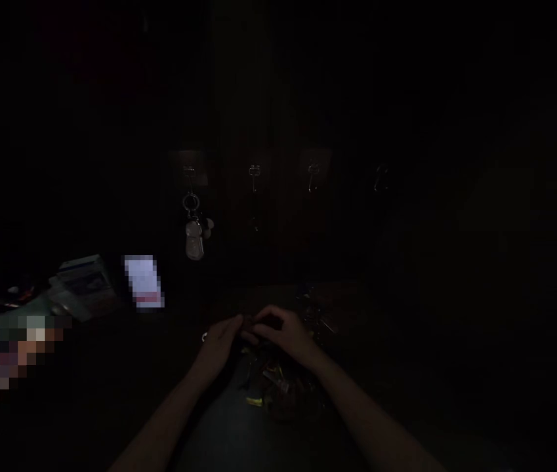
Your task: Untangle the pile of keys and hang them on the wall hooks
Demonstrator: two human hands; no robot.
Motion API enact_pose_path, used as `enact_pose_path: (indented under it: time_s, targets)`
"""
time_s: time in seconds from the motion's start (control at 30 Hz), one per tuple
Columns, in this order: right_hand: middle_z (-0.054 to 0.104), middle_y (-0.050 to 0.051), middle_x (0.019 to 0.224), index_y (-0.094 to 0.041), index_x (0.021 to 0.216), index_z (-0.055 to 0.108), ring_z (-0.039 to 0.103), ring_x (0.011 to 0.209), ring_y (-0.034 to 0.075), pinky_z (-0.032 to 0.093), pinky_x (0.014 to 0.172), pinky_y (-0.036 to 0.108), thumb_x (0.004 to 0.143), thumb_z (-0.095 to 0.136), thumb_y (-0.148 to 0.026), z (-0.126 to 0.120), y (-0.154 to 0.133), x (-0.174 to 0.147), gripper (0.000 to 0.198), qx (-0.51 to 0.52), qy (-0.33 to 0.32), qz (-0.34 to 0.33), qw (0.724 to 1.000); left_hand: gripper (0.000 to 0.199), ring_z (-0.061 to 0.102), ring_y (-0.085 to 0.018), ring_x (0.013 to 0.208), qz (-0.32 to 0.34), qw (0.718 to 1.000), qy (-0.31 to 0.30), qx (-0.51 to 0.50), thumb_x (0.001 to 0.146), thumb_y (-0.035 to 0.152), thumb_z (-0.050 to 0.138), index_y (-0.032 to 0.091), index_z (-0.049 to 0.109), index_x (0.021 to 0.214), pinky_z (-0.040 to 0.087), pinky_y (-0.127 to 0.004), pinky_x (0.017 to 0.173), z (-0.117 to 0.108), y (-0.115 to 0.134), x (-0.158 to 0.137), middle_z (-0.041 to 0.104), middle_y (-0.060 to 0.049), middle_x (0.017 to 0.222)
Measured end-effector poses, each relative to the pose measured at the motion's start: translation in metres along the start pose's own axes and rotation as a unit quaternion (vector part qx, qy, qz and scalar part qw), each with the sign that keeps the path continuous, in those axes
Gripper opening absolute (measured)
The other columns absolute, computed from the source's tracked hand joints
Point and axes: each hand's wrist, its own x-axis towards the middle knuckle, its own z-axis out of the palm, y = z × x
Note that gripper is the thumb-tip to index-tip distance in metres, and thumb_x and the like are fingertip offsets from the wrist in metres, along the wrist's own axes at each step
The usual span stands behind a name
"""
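Observation:
The scene is very dark. My left hand (219, 342) and my right hand (283, 334) meet at the middle of a dark surface, fingertips touching or nearly so. Something small seems pinched between them, but it is too dim to name. Just below my hands lies a heap of small items (278, 387), with a yellow piece (254, 400) at its near edge. A small ring-like glint (204, 337) shows beside my left hand.
On the wall behind, a row of hooks (254, 172) holds keys; a key ring with a pale fob (193, 237) hangs at the left. Boxes or packets (84, 285) lie at the left. More small items (322, 311) sit beyond my right hand.

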Motion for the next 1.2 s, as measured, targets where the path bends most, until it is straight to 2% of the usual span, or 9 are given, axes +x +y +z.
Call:
enact_pose_path:
  time_s: [0.2, 0.37, 0.53, 0.7, 0.83, 0.97, 1.2]
  targets:
    - [0.066, 0.0, 0.08, -0.021, 0.076, 0.065, 0.06, 0.08, 0.017, 0.043, 0.075, 0.028, 0.077, 0.059, -0.03, 0.001, -0.001, 0.0, 0.011, -0.01, 0.018, -0.036, 0.999, 0.051, 0.065, -0.02, 0.073, -0.014, 1.0, 0.008, 0.01, 0.086, 0.05, 0.034, 0.017, 0.069, 0.07, 0.045, -0.031, 0.08, 0.0, -0.004, 0.003, 0.073, -0.003, 0.067]
    - [0.063, -0.001, 0.074, -0.022, 0.076, 0.063, 0.059, 0.074, 0.017, 0.044, 0.071, 0.027, 0.074, 0.061, -0.035, -0.005, -0.001, 0.001, 0.013, 0.021, 0.076, 0.001, 0.997, 0.051, 0.064, -0.018, 0.063, -0.018, 1.0, 0.018, 0.016, 0.085, 0.052, 0.034, 0.018, 0.063, 0.06, 0.046, -0.027, 0.067, -0.003, -0.016, 0.007, 0.067, -0.001, 0.054]
    - [0.06, -0.002, 0.07, -0.021, 0.072, 0.063, 0.056, 0.071, 0.016, 0.043, 0.068, 0.026, 0.072, 0.062, -0.038, -0.009, -0.001, 0.004, 0.016, 0.052, 0.117, 0.03, 0.991, 0.047, 0.062, -0.016, 0.057, -0.007, 0.999, 0.037, 0.011, 0.085, 0.051, 0.036, 0.019, 0.06, 0.061, 0.045, -0.025, 0.062, -0.006, -0.016, 0.009, 0.066, 0.0, 0.054]
    - [0.062, -0.001, 0.072, -0.021, 0.073, 0.063, 0.057, 0.074, 0.017, 0.042, 0.069, 0.026, 0.072, 0.062, -0.038, -0.016, -0.005, 0.007, 0.017, 0.042, 0.134, 0.019, 0.99, 0.047, 0.062, -0.016, 0.063, 0.038, 0.992, 0.085, 0.08, 0.086, 0.049, 0.036, 0.02, 0.059, 0.057, 0.045, -0.025, 0.065, -0.012, -0.019, 0.008, 0.067, -0.001, 0.061]
    - [0.062, -0.001, 0.072, -0.021, 0.071, 0.064, 0.057, 0.074, 0.017, 0.042, 0.068, 0.026, 0.072, 0.062, -0.038, -0.026, -0.015, 0.012, 0.017, 0.028, 0.136, 0.001, 0.99, 0.044, 0.062, -0.018, 0.063, 0.07, 0.978, 0.129, 0.146, 0.085, 0.049, 0.037, 0.021, 0.058, 0.058, 0.045, -0.027, 0.063, -0.021, -0.025, 0.01, 0.065, 0.0, 0.061]
    - [0.061, -0.001, 0.068, -0.021, 0.069, 0.063, 0.056, 0.07, 0.017, 0.042, 0.066, 0.026, 0.071, 0.062, -0.039, -0.037, -0.029, 0.024, 0.018, 0.016, 0.165, -0.018, 0.986, 0.04, 0.062, -0.019, 0.066, 0.089, 0.968, 0.171, 0.159, 0.084, 0.049, 0.038, 0.022, 0.059, 0.063, 0.045, -0.027, 0.063, -0.029, -0.034, 0.014, 0.066, -0.001, 0.065]
    - [0.063, -0.001, 0.068, -0.021, 0.07, 0.062, 0.058, 0.069, 0.017, 0.045, 0.067, 0.028, 0.07, 0.063, -0.037, -0.051, -0.07, 0.058, 0.017, 0.03, 0.209, -0.071, 0.975, 0.041, 0.062, -0.019, 0.066, 0.063, 0.972, 0.189, 0.126, 0.083, 0.052, 0.038, 0.021, 0.059, 0.066, 0.045, -0.026, 0.062, -0.035, -0.04, 0.019, 0.066, 0.0, 0.064]
